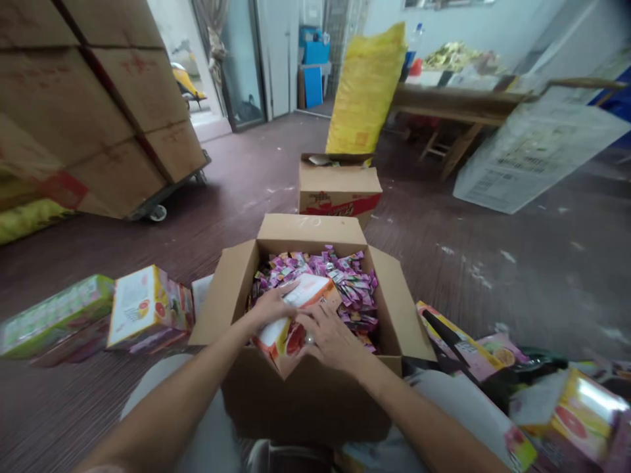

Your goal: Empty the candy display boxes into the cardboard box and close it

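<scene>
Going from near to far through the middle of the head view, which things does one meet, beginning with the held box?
Held box → purple sachets showing beyond it → open carton's far flap → red-banded carton → yellow sack.

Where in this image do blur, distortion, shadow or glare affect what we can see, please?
Head view, middle: sachets fairly distinct, but the held box's small print too soft to read; head view, sides: brown carton stack and white carton blurred and leaning outward, probably lens distortion; head view, bottom: open carton's near wall in shadow, glare on the grapefruit box at right.
</scene>
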Tool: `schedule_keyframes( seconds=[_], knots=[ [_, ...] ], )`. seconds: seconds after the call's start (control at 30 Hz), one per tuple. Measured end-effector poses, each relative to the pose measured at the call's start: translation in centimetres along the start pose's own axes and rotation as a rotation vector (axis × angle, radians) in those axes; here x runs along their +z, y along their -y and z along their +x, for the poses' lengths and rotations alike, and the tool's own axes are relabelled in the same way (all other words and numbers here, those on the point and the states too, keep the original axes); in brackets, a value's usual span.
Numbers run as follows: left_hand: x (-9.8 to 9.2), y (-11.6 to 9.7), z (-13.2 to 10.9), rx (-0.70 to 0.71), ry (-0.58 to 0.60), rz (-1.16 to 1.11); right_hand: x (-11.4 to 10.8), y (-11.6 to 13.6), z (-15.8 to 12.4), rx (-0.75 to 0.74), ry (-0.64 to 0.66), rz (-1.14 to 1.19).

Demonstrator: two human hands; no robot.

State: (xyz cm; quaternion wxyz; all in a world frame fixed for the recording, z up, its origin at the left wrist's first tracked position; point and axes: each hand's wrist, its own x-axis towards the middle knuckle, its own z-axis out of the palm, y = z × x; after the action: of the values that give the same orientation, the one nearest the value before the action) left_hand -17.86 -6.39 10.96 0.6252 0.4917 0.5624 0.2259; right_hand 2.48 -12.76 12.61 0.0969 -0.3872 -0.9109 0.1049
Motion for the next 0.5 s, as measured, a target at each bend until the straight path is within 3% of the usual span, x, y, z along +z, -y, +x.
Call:
schedule_keyframes(
  seconds=[0.13, 0.2, 0.33, 0.4, 0.5],
  knots=[
    [-0.5, -0.8, 0.4, -0.060, 0.026, -0.033, 0.5, -1.3, 1.5, 0.000, 0.109, 0.041],
    [-1.3, -1.3, 0.6, -0.106, 0.009, -0.077, 0.4, -2.3, 1.8, -0.057, 0.076, 0.089],
    [-3.4, -1.1, 1.3, -0.250, -0.020, -0.273, -1.3, -3.9, 0.7, -0.126, -0.216, 0.171],
    [-3.9, -0.6, 1.6, -0.334, 0.071, -0.409, -2.5, -4.1, 0.1, -0.128, -0.328, 0.221],
    [-3.2, -0.2, 1.5, -0.499, 0.287, -0.500, -4.1, -3.9, 0.0, -0.092, -0.456, 0.327]
  ],
)
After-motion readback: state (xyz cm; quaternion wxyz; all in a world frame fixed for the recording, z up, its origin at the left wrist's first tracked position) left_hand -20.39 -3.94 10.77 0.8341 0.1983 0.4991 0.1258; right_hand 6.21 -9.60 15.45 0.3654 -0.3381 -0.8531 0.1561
